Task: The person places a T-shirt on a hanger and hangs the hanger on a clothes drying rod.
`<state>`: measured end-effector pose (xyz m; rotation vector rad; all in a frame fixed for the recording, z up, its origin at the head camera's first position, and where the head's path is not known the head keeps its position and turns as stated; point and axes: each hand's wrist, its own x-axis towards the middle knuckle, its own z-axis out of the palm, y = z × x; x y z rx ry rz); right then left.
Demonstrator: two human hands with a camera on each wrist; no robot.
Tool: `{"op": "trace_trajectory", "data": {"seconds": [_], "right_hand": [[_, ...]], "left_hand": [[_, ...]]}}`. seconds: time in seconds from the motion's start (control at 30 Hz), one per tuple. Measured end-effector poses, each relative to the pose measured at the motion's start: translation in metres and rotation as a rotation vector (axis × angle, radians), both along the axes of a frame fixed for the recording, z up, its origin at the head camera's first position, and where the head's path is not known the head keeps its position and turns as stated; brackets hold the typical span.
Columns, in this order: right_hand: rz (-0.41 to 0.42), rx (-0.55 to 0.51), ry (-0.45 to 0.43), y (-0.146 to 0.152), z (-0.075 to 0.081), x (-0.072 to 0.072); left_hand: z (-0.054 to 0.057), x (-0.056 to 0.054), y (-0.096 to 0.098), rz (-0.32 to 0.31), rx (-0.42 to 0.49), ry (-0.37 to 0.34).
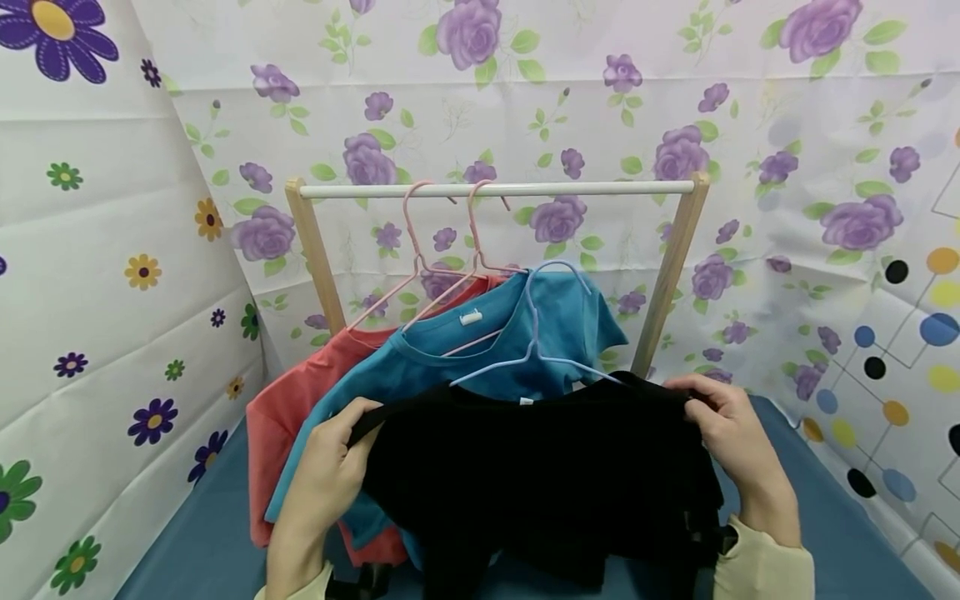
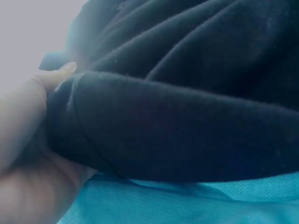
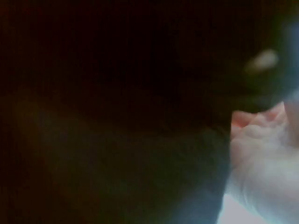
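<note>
A black T-shirt [image 1: 540, 467] is spread between both hands, with a blue hanger [image 1: 534, 354] inside its neck and the hook standing up above the collar. At the left shoulder, my left hand [image 1: 326, 471] pinches the fabric between thumb and fingers; the left wrist view shows the thumb on the black cloth [image 2: 177, 130]. My right hand [image 1: 738, 433] grips the opposite shoulder near the sleeve. In the right wrist view dark cloth [image 3: 117, 116] fills most of the picture, and part of the hand [image 3: 261, 154] shows at the right edge.
Behind the black shirt, a teal T-shirt [image 1: 360, 375] and a coral T-shirt [image 1: 285, 417] hang on pink hangers [image 1: 474, 225] from the white rail [image 1: 600, 189] of a wooden-legged rack [image 1: 670, 275]. Blue cloth [image 1: 810, 500] covers the table. Patterned curtains enclose the back and sides.
</note>
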<state>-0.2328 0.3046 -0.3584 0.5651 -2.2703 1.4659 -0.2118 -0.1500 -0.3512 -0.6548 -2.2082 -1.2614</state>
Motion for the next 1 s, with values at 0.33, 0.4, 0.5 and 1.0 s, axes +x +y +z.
{"op": "trace_trajectory", "data": {"seconds": [0.33, 0.4, 0.5, 1.0], "right_hand": [[0.252, -0.104, 0.000, 0.003, -0.005, -0.009], [0.280, -0.148, 0.023, 0.004, -0.007, -0.012], [0.266, -0.205, 0.047, 0.004, -0.010, -0.016], [-0.105, -0.410, 0.053, -0.009, -0.025, -0.048]], "left_hand": [[0.005, 0.006, -0.009, 0.056, 0.008, -0.028], [0.006, 0.008, -0.011, 0.072, 0.001, -0.030], [0.006, 0.009, -0.015, 0.085, 0.002, -0.029], [0.007, 0.017, -0.027, 0.195, 0.004, 0.004]]}}
